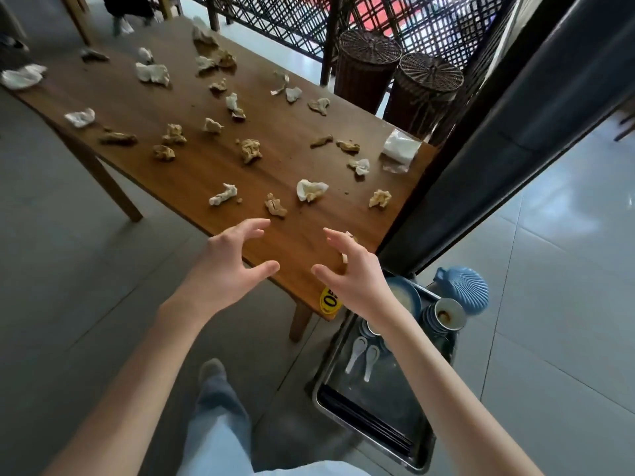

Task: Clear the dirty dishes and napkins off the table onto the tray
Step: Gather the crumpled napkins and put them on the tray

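Crumpled napkins [250, 150] lie scattered across the worktop [192, 173], with a bag [401, 146] at its right edge. Behind that edge stand two lidded baskets [369, 68] side by side on the floor. The tray [378, 403] sits low to the right of the worktop's near corner, holding two spoons [362, 355], stacked bowls [443, 316] at its far end and what may be chopsticks [371, 420] near its front.
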Tool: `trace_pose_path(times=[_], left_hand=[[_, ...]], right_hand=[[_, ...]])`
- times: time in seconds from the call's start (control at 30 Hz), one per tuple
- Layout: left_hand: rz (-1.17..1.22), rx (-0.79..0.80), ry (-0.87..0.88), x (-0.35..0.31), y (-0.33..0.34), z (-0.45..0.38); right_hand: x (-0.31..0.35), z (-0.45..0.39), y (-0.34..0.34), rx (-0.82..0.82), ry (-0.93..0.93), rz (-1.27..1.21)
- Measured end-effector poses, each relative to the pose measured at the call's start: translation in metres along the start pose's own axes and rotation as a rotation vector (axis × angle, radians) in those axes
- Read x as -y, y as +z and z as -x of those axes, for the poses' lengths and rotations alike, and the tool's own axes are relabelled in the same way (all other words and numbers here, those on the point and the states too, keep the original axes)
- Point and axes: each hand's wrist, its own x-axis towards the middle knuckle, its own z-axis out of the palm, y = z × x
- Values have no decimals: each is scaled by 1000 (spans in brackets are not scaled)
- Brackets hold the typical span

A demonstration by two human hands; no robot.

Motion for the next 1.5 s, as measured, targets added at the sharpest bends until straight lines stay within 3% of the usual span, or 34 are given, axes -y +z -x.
trace_pose_path(times=[0.53, 1.17, 1.5], left_hand=[[5, 77, 19, 156, -125, -188], [-21, 67, -50, 219, -157, -377], [-45, 213, 12, 275, -176, -440]], right_hand=[[117, -204, 114, -89, 78, -25], [152, -414, 132, 16, 58, -35], [168, -466, 179, -35, 147, 0]])
